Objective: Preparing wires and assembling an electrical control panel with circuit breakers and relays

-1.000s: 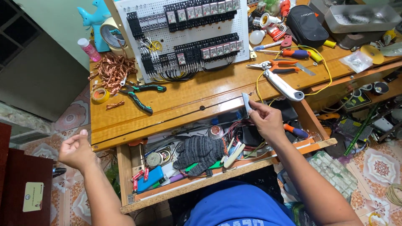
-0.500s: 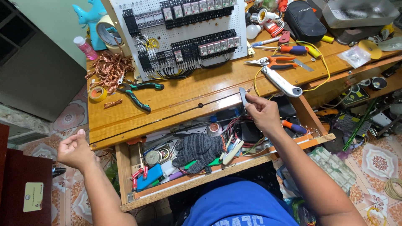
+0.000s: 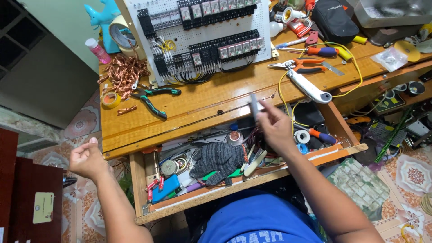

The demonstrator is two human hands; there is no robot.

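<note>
Workbench of varnished wood point(image 3: 211, 96), with an open drawer point(image 3: 252, 177) pulled out below its front edge toward the person's lap; tiled floor to either side.

Right hand point(image 3: 275, 128): raised over the drawer, fingers pinched together on a small grey flat piece point(image 3: 254, 105) that stands up from the fingertips, level with the bench edge. The piece is blurred; its kind cannot be told. It is held upright by its lower end, so most of its length shows clear of the hand.

Left hand point(image 3: 87, 158): out past the left corner of the bench, over the floor, fingers loosely curled, holding nothing, well apart from the drawer.

Below the right fingers, in the drawer: grey knit glove point(image 3: 219, 159), round tins, red and blue small parts, rolls of tape, an orange-handled screwdriver point(image 3: 321, 136), all heaped loose.

Beyond the right fingertips, on the bench: white pegboard panel point(image 3: 202, 38) with rows of black electrical blocks and wiring, propped at the back. To their right: utility knife point(image 3: 309, 87), orange-handled pliers point(image 3: 299, 65), yellow wire point(image 3: 288, 96) trailing over the edge. Far to their left: green-handled pliers point(image 3: 153, 96), tangle of copper wire point(image 3: 126, 72), yellow tape roll point(image 3: 110, 99).
</note>
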